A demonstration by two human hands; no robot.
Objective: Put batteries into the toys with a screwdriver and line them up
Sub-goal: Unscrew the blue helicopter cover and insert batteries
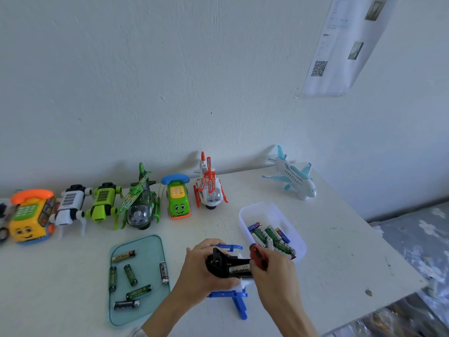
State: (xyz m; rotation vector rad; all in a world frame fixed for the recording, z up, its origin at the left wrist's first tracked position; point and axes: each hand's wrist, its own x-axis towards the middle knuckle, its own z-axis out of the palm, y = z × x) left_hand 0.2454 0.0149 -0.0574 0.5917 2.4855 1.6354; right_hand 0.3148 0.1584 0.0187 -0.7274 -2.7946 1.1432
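Near the front edge of the white worktop (315, 276), a person's left hand (204, 271) curls around an upturned blue and white toy (233, 291), holding its black underside up. A battery (239, 269) lies in the toy's open compartment, and the toy's blue landing skids stick out toward the front edge. The right hand (274, 271) grips a red-handled screwdriver (258, 257), with its fingertips touching the end of the battery compartment. To the left of the hands, a teal tray (155, 244) holds six loose batteries lying at different angles. Just beyond the right hand, a clear tub (262, 210) contains a pile of more batteries, mostly green. Along the back edge, against the wall, toys stand in a row: from the left, a yellow phone car (30, 216), a white robot dog (70, 206), a green robot dog (103, 203), a green helicopter (141, 203), a small green phone car (177, 198) and a red and white helicopter (210, 188). A white and blue airplane (294, 176) stands apart at the far right corner.
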